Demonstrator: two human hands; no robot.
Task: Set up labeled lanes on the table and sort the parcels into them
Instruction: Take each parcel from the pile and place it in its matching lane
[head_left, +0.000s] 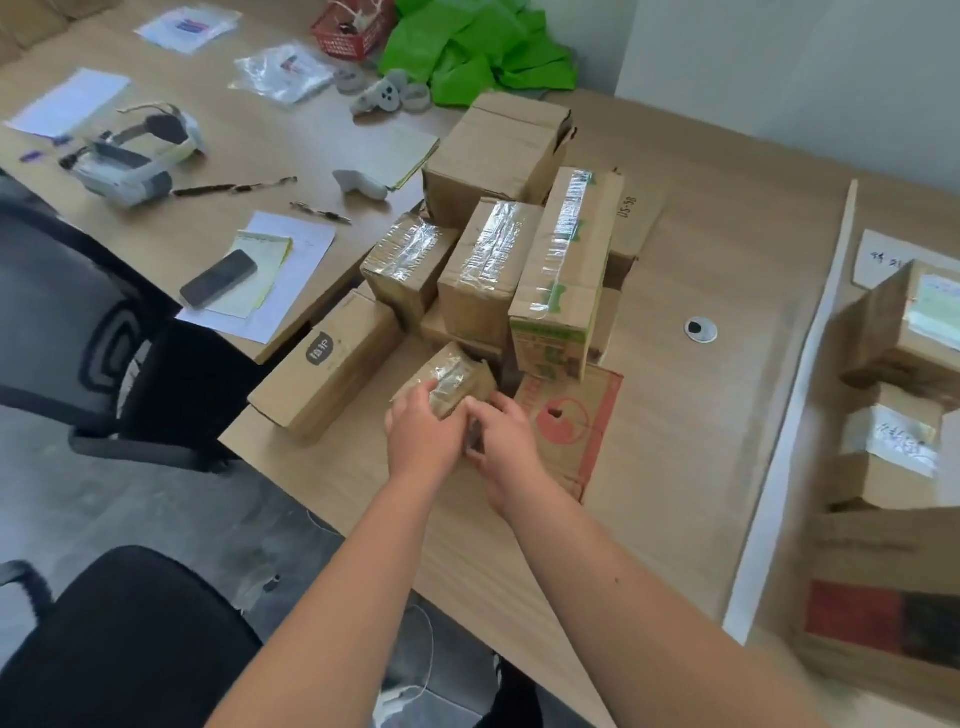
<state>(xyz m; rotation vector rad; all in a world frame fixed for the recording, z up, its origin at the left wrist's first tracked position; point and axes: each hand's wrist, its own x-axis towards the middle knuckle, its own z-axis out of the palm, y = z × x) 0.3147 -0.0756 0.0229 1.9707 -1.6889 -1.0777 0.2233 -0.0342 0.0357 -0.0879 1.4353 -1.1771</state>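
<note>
A pile of taped cardboard parcels (493, 249) stands in the middle of the wooden table (717, 374). At its near edge lies a small taped parcel (457, 376); my left hand (423, 434) grips its near left side and my right hand (506, 434) holds its right side. Under my right hand lies a flat carton with a red print (582, 415). A white strip (789, 395) runs along the table on the right. Beyond it stand several parcels (898, 332) next to a handwritten paper label (878, 257).
A long box with a dark logo (324, 376) lies left of my hands at the table's edge. On the left table lie a phone (218, 278), papers, pens, a headset (135, 156) and controllers. Green cloth (478, 47) and a red basket (348, 31) sit at the back. Black chairs (104, 338) stand at the left.
</note>
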